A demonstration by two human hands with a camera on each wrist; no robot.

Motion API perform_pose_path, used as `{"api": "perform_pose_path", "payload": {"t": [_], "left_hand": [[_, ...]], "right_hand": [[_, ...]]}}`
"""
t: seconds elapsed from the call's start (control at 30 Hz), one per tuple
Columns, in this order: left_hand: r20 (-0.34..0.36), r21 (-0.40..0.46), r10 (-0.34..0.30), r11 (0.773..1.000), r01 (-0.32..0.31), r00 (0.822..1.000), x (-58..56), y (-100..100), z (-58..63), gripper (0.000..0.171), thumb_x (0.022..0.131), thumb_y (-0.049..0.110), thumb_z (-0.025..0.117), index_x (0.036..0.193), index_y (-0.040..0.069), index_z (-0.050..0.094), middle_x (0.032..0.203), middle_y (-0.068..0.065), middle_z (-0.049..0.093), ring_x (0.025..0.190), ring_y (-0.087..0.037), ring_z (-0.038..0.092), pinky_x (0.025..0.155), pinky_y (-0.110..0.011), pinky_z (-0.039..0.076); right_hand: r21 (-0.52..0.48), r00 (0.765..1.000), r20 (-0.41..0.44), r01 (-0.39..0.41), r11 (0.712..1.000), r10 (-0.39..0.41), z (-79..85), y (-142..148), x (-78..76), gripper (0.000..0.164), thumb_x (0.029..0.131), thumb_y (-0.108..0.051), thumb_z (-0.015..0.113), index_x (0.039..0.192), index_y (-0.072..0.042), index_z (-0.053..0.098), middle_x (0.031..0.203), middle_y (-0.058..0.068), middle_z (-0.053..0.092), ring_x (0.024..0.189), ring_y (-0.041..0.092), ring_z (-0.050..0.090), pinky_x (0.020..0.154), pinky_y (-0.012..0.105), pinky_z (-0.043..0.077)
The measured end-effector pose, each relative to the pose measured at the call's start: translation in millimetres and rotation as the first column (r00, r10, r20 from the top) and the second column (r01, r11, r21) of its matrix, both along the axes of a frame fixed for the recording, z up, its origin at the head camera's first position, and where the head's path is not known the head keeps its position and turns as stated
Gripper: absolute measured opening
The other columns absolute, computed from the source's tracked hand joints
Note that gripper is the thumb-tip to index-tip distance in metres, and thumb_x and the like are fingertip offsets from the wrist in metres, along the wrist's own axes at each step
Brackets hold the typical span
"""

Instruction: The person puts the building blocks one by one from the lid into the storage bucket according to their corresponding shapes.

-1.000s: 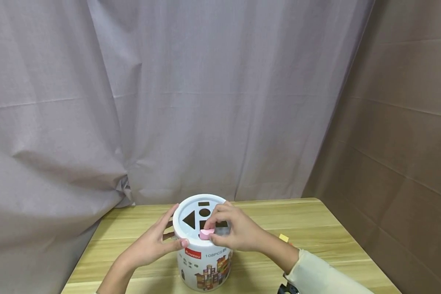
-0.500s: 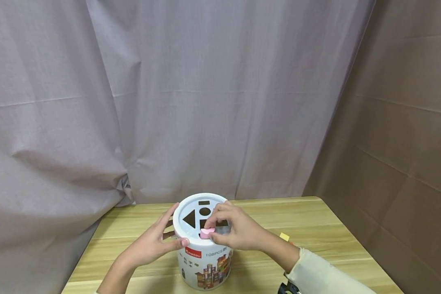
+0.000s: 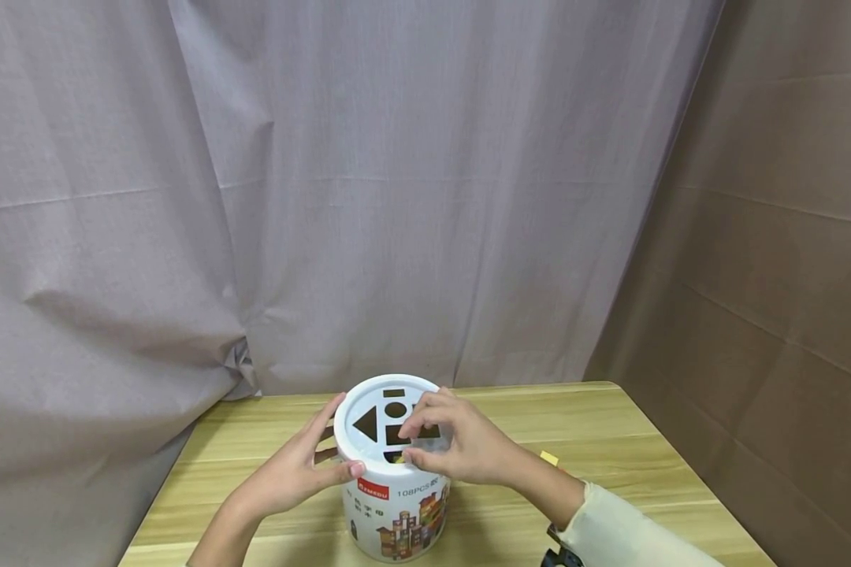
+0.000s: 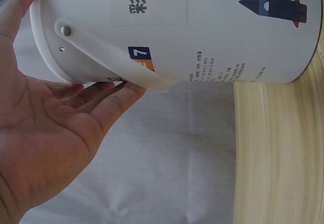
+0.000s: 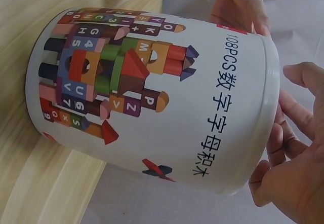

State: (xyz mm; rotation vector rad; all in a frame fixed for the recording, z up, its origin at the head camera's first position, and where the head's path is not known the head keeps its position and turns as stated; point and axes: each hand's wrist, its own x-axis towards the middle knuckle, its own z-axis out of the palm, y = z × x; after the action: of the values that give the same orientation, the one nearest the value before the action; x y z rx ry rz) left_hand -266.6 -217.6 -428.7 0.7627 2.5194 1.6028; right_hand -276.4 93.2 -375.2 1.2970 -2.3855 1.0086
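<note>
A white toy-block bucket, printed with colourful blocks, stands upright on the table. Its lid has cut-out shapes, among them a triangle, a circle and rectangles. My left hand holds the bucket's left side, thumb on the front rim and fingers spread along the wall below the rim. My right hand is over the lid's right part, thumb and index finger apart with nothing between them. Just left of that thumb is the front slot, with a bit of yellow showing inside. In the right wrist view, other fingers rest against the rim.
A yellow block with an orange-red bit beside it lies behind my right forearm on the wooden table. The bucket's white handle hangs down its side. Grey curtains stand behind the table and to the right.
The pink block that my right hand pinched in the front slot is gone from view, and the slot shows dark. My right thumb and index finger have parted. The left hand stays put.
</note>
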Motion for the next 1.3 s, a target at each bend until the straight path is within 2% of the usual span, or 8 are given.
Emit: {"api": "perform_pose_path", "payload": {"t": [0.17, 0.33, 0.47, 0.57, 0.77, 1.0, 1.2, 1.3], "left_hand": [[0.003, 0.001, 0.004, 1.0, -0.004, 1.0, -0.5, 0.5, -0.2, 0.112, 0.097, 0.035, 0.088, 0.179, 0.019, 0.013, 0.181, -0.024, 0.027, 0.151, -0.054, 0.052, 0.117, -0.059, 0.058], [0.011, -0.005, 0.021, 1.0, -0.021, 1.0, -2.0, 1.7, -2.7, 0.114, 0.096, 0.037, 0.089, 0.179, 0.019, 0.014, 0.182, -0.021, 0.027, 0.151, -0.052, 0.053, 0.118, -0.057, 0.058], [0.012, -0.001, 0.034, 0.999, -0.033, 0.999, -3.5, 2.2, -5.2, 0.116, 0.095, 0.037, 0.09, 0.179, 0.019, 0.013, 0.182, -0.02, 0.027, 0.151, -0.051, 0.053, 0.118, -0.055, 0.058], [0.016, -0.005, 0.042, 0.999, -0.042, 0.999, -3.6, 1.4, -6.4, 0.117, 0.095, 0.038, 0.09, 0.179, 0.02, 0.012, 0.181, -0.02, 0.028, 0.152, -0.051, 0.053, 0.119, -0.055, 0.057], [0.021, 0.0, 0.038, 0.999, -0.038, 0.999, -2.7, -0.6, -5.4, 0.116, 0.095, 0.037, 0.089, 0.179, 0.021, 0.011, 0.182, -0.021, 0.026, 0.152, -0.054, 0.051, 0.12, -0.058, 0.056], [0.026, 0.008, 0.027, 1.0, -0.027, 0.999, -3.0, -3.0, -4.8, 0.115, 0.096, 0.035, 0.089, 0.179, 0.02, 0.011, 0.181, -0.023, 0.026, 0.152, -0.055, 0.05, 0.119, -0.057, 0.056], [0.012, 0.012, 0.008, 1.0, -0.009, 1.0, -3.2, -6.0, -3.3, 0.114, 0.097, 0.033, 0.088, 0.179, 0.017, 0.011, 0.181, -0.026, 0.024, 0.152, -0.057, 0.05, 0.118, -0.057, 0.058], [0.02, 0.012, 0.015, 1.0, -0.015, 1.0, -3.3, -6.2, -2.5, 0.114, 0.097, 0.033, 0.089, 0.179, 0.018, 0.011, 0.182, -0.024, 0.025, 0.152, -0.055, 0.05, 0.118, -0.056, 0.057]], "right_hand": [[-0.014, 0.999, 0.0, 0.042, 0.999, -0.042, 2.4, 11.5, 1.7, 0.022, 0.091, -0.023, 0.091, 0.113, -0.021, 0.083, 0.108, -0.006, 0.076, 0.104, 0.014, 0.06, 0.091, 0.032, 0.055], [0.006, 0.991, 0.005, 0.134, 0.991, -0.134, 3.9, 29.7, 4.6, 0.024, 0.092, -0.026, 0.091, 0.115, -0.023, 0.083, 0.116, -0.013, 0.075, 0.107, 0.012, 0.06, 0.094, 0.032, 0.055], [0.009, 0.981, -0.005, 0.193, 0.981, -0.193, 0.3, 45.3, 4.5, 0.027, 0.092, -0.026, 0.092, 0.117, -0.025, 0.082, 0.121, -0.014, 0.076, 0.108, 0.014, 0.062, 0.095, 0.034, 0.056], [0.01, 0.978, -0.01, 0.208, 0.978, -0.208, -3.3, 56.5, 3.5, 0.029, 0.092, -0.024, 0.092, 0.119, -0.025, 0.081, 0.122, -0.014, 0.076, 0.106, 0.013, 0.063, 0.093, 0.033, 0.056], [0.022, 0.963, -0.023, 0.268, 0.963, -0.267, -14.7, 80.7, -2.2, 0.032, 0.093, -0.022, 0.092, 0.12, -0.032, 0.08, 0.121, -0.016, 0.076, 0.108, 0.006, 0.062, 0.094, 0.034, 0.059], [0.009, 0.953, -0.066, 0.297, 0.955, -0.296, -27.1, 104.3, -3.1, 0.029, 0.093, -0.02, 0.091, 0.117, -0.03, 0.08, 0.118, -0.01, 0.079, 0.106, 0.005, 0.065, 0.092, 0.033, 0.06], [0.018, 0.941, -0.101, 0.326, 0.945, -0.322, -34.6, 115.6, -3.8, 0.032, 0.091, -0.017, 0.092, 0.116, -0.03, 0.08, 0.121, -0.01, 0.078, 0.104, 0.003, 0.064, 0.089, 0.031, 0.061], [0.02, 0.941, -0.121, 0.321, 0.947, -0.316, -39.0, 121.4, -5.5, 0.033, 0.09, -0.016, 0.093, 0.117, -0.029, 0.08, 0.119, -0.01, 0.079, 0.105, 0.004, 0.065, 0.088, 0.032, 0.062]]}}
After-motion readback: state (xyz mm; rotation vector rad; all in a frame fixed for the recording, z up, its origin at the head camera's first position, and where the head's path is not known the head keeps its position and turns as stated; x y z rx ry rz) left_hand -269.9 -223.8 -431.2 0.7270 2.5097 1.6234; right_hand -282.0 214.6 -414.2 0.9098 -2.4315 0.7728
